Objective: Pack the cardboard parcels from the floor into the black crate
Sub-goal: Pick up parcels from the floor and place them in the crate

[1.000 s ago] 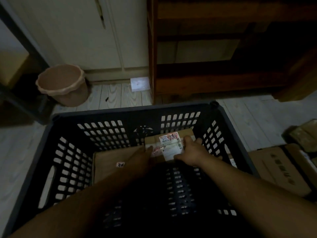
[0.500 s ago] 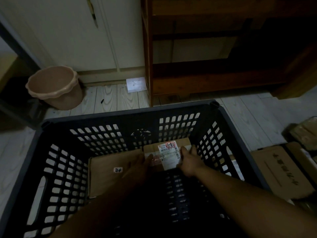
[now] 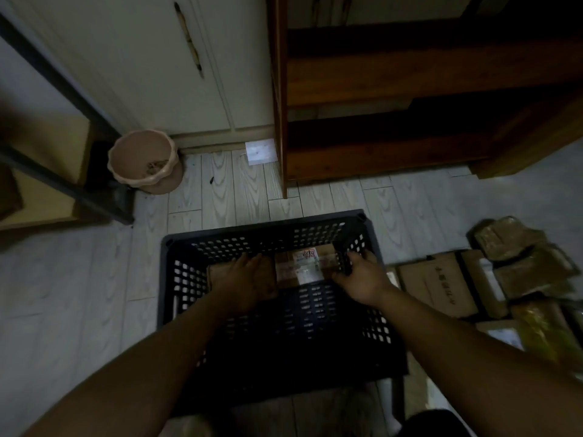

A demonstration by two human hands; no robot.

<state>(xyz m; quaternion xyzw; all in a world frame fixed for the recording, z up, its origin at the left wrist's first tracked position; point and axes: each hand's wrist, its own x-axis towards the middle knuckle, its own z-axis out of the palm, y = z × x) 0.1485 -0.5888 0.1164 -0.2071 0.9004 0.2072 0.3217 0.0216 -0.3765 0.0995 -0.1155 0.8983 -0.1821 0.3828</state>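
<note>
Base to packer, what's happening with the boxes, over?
Left hand open over plain parcel in black crate. Right hand at its right wall, grip unclear. Labelled parcel inside. Floor parcels waiting.

Pale plank floor (image 3: 94, 279) carries the black crate (image 3: 262, 227), cardboard parcels (image 3: 441, 285) just beside it, a pink bin (image 3: 145, 162) well apart

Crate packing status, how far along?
Done: two parcels sit at the far end of the black crate, a plain parcel and a labelled parcel. In hand: left hand rests on the plain parcel; right hand is by the crate's right wall, grip unclear. Left: a printed box and several wrapped parcels lie on the floor to the right.
</note>
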